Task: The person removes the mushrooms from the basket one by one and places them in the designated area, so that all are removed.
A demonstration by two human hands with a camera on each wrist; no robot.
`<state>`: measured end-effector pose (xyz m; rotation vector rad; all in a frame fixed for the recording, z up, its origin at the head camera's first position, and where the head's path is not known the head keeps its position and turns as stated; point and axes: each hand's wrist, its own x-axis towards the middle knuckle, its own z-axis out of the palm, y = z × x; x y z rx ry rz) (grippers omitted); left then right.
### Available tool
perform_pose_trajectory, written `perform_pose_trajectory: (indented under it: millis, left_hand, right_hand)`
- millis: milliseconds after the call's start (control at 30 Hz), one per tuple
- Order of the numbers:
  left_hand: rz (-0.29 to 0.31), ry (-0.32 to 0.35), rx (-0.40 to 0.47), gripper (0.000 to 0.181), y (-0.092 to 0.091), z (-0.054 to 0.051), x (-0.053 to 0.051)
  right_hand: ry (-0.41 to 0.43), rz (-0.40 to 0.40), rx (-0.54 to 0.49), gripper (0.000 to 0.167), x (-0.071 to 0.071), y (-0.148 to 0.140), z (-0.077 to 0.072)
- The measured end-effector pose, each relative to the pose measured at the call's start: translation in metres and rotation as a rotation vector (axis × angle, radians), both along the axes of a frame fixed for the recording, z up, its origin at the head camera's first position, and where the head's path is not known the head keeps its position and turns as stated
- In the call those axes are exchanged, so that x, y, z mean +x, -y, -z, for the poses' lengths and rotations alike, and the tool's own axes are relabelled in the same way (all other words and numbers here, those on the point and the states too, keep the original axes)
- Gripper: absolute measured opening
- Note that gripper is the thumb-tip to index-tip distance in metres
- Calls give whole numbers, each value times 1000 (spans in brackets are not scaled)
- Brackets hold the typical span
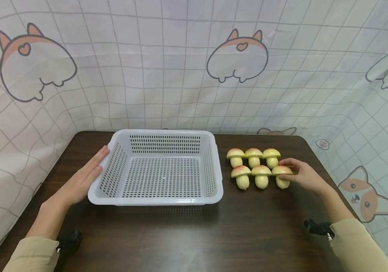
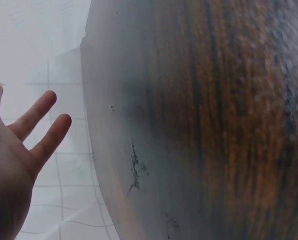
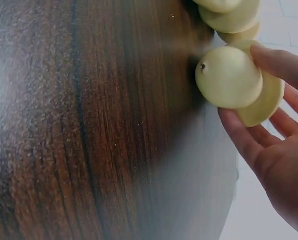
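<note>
A white perforated plastic basket (image 1: 161,202) stands on the dark wooden table. My left hand (image 1: 78,181) rests against its left rim with the fingers extended; in the left wrist view that hand (image 2: 14,155) shows spread fingers. To the basket's right, toy mushrooms with yellow, red-tinged caps lie in two rows of three. My right hand (image 1: 304,175) pinches the front-row right mushroom (image 1: 282,170) between thumb and fingers. In the right wrist view, the held mushroom (image 3: 228,77) shows its rounded stem end, with thumb and forefinger on either side.
Beside the held mushroom sit a front-row middle mushroom (image 1: 261,175) and a front-row left mushroom (image 1: 241,176). Behind them is the back row, including a right-hand mushroom (image 1: 271,156). A grid-patterned cloth (image 1: 180,83) with cartoon dogs hangs around the table (image 1: 194,238).
</note>
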<state>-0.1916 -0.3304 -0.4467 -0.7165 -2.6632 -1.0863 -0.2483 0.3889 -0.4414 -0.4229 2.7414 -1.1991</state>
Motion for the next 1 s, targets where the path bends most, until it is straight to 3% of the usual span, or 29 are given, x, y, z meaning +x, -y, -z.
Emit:
perform_pose_trajectory:
  millis: [300,567,667,767,833,1000]
  left_hand:
    - [-1,-16,-1,57,-4,4,0]
    - [-47,20,-66,59,-5,-5,-2]
    - [-31,3,-70,59,-6,-10,-4]
    - [-20,-36,-96,57,-7,-19,-4]
    - [-42,-47,-143,55,-9,-29,-3]
    - [-186,7,-288,53,-30,-58,1]
  right_hand:
    - [48,47,11,67,9,-11,-3]
    - [68,48,-25,69,8,-15,1]
    - [70,48,-14,69,8,-18,-2]
    - [48,45,50,68,9,-18,-10]
    - [37,41,83,66,8,-14,-18]
    - [-36,35,156,62,3,9,-47]
